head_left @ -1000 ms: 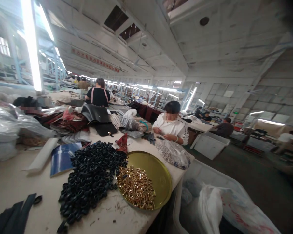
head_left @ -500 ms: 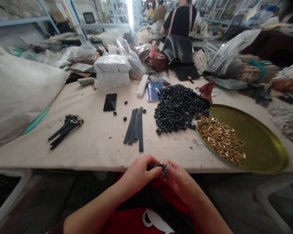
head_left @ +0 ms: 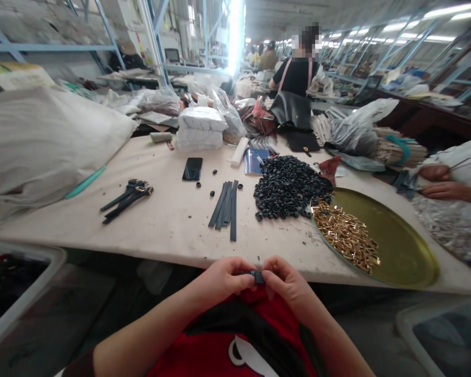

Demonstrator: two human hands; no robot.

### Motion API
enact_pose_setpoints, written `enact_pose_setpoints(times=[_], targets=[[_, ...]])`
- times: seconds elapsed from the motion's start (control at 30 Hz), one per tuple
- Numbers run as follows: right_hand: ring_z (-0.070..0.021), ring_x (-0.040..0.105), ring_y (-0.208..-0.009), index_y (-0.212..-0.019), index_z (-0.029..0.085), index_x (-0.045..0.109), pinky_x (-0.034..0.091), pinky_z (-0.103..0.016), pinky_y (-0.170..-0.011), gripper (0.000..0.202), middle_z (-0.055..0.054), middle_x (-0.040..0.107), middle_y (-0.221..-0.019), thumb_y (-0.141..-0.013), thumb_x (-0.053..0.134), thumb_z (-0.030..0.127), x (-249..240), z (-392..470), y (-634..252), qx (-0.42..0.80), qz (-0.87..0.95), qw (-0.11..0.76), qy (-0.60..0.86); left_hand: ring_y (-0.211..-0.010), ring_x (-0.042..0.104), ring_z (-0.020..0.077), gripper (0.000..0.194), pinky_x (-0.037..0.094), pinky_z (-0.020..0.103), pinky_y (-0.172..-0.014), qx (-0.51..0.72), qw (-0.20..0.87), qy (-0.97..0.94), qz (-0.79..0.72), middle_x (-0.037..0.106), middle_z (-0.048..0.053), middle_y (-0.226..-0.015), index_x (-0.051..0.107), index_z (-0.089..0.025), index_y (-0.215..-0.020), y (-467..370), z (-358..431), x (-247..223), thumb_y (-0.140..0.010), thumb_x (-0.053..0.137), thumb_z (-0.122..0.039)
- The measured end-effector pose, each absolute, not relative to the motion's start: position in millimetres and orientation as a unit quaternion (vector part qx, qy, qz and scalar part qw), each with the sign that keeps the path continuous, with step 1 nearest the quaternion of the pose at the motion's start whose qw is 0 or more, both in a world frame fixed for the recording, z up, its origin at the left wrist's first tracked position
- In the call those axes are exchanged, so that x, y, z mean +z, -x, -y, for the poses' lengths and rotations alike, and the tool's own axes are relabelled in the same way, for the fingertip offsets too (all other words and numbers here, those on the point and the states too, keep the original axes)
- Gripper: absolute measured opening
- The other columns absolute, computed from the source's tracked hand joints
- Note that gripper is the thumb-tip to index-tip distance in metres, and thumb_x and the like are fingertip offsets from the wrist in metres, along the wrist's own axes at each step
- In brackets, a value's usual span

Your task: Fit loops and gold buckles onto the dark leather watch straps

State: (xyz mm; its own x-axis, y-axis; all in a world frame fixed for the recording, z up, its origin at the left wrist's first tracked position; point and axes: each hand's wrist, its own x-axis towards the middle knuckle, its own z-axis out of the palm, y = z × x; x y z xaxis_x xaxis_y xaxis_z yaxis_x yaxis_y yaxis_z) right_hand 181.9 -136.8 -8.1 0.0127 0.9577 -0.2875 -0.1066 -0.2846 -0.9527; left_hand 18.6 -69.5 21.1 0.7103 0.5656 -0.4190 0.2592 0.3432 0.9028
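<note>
By the near edge of the bench (head_left: 165, 225), left hand (head_left: 231, 277) and right hand (head_left: 286, 281) pinch a small dark strap (head_left: 258, 277); farther in lie dark strips (head_left: 233, 209), heaped black loops (head_left: 284, 188) and, rightward, a tray (head_left: 400, 246) of gold pieces (head_left: 347, 235).

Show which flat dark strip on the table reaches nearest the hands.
The rightmost strip; its near end extends past all the others'.

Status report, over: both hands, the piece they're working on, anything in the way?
Left hand and right hand pinching one small dark piece. Piece partly hidden by fingers. Dark strips lie beyond, apart from both hands.
</note>
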Motion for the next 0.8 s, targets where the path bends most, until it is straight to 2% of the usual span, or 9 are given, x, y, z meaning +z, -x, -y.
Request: enact_pose_setpoints(times=[0.13, 0.33, 0.53, 0.6, 0.7, 0.8], targets=[[-0.0029, 0.031, -0.036, -0.075, 0.02, 0.045, 0.018, -0.016, -0.037, 0.026, 0.007, 0.052, -0.051, -0.076, 0.058, 0.042, -1.3, 147.5, -175.2, 0.681, 0.314, 0.457, 0.478, -0.055, 0.045, 0.0079, 0.029, 0.031, 0.02, -0.051, 0.084, 0.753, -0.572, -0.313, 0.061, 0.002, -0.067, 0.064, -0.009, -0.08, -11.6, 74.4, 29.2, -0.069, 0.059, -0.036], [-0.0027, 0.035, -0.039, -0.078, 0.02, 0.047, 0.02, -0.015, -0.039, 0.022, 0.004, 0.059, -0.058, -0.074, 0.062, 0.035, 4.6, 148.1, -170.3, 0.683, 0.277, 0.485, 0.471, -0.054, 0.045, 0.0074, 0.031, 0.029, 0.019, -0.05, 0.099, 0.789, -0.514, -0.321, 0.062, 0.003, -0.069, 0.064, -0.009, -0.084, -11.1, 76.7, 26.7, -0.07, 0.061, -0.036], [-0.0031, 0.037, -0.037, -0.074, 0.02, 0.044, 0.021, -0.016, -0.037, 0.028, 0.003, 0.059, -0.058, -0.068, 0.067, 0.036, 7.3, 136.0, -169.8, 0.732, 0.181, 0.499, 0.428, -0.045, 0.034, 0.0034, 0.033, 0.02, 0.018, -0.043, 0.152, 0.829, -0.427, -0.329, 0.059, 0.0, -0.062, 0.062, -0.01, -0.09, -15.2, 68.9, 23.8, -0.068, 0.065, -0.034], [-0.0027, 0.036, -0.035, -0.073, 0.02, 0.044, 0.02, -0.016, -0.036, 0.029, 0.004, 0.059, -0.057, -0.067, 0.067, 0.037, 5.3, 131.4, -170.6, 0.723, 0.186, 0.495, 0.445, -0.048, 0.04, 0.0046, 0.033, 0.025, 0.018, -0.045, 0.158, 0.824, -0.426, -0.338, 0.06, 0.001, -0.064, 0.062, -0.01, -0.09, -17.4, 65.3, 19.9, -0.067, 0.066, -0.034], [-0.0026, 0.034, -0.034, -0.074, 0.019, 0.044, 0.021, -0.016, -0.035, 0.03, 0.004, 0.059, -0.056, -0.07, 0.064, 0.041, 0.1, 124.3, -175.1, 0.687, 0.24, 0.472, 0.497, -0.063, 0.054, 0.0106, 0.03, 0.039, 0.021, -0.06, 0.147, 0.825, -0.434, -0.332, 0.064, 0.005, -0.074, 0.062, -0.01, -0.089, -20.6, 57.8, 11.4, -0.069, 0.064, -0.032], [-0.0025, 0.032, -0.034, -0.075, 0.019, 0.044, 0.02, -0.016, -0.035, 0.03, 0.007, 0.053, -0.051, -0.072, 0.061, 0.044, -6.0, 117.2, -183.0, 0.66, 0.284, 0.438, 0.541, -0.076, 0.058, 0.0158, 0.029, 0.042, 0.027, -0.072, 0.131, 0.805, -0.481, -0.321, 0.066, 0.007, -0.08, 0.063, -0.01, -0.09, -23.4, 47.5, 5.3, -0.07, 0.063, -0.03]])
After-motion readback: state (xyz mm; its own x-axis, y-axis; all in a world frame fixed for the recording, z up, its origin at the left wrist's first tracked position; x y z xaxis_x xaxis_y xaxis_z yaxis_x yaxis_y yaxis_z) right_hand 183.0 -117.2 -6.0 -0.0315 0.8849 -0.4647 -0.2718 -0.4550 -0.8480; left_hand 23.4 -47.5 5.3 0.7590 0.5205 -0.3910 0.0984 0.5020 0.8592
